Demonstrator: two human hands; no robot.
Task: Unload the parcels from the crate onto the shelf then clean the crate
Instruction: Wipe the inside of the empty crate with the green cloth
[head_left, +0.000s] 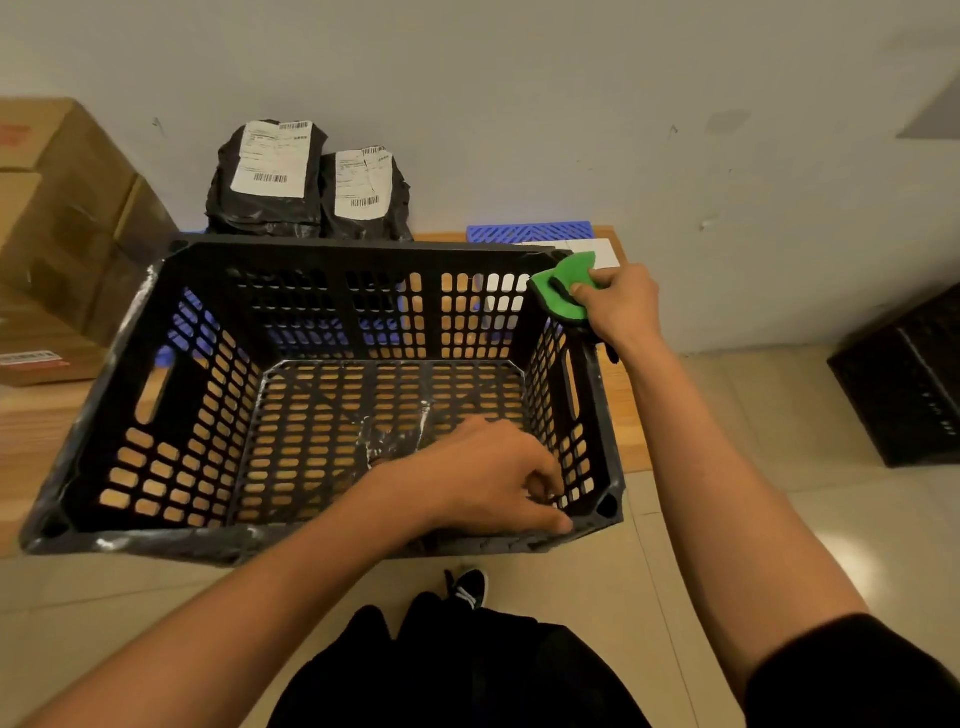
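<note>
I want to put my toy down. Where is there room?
Inside the black crate, left of the left hand. The wooden shelf between crate and cardboard boxes is bare too. Behind, parcels crowd it.

the print on the parcels' (311, 179) white labels is too small to read. the cardboard boxes (62, 228) run off the left edge, the second black crate (906, 379) off the right — the left hand's (488, 480) fingers (545, 491) curl out of sight.
</note>
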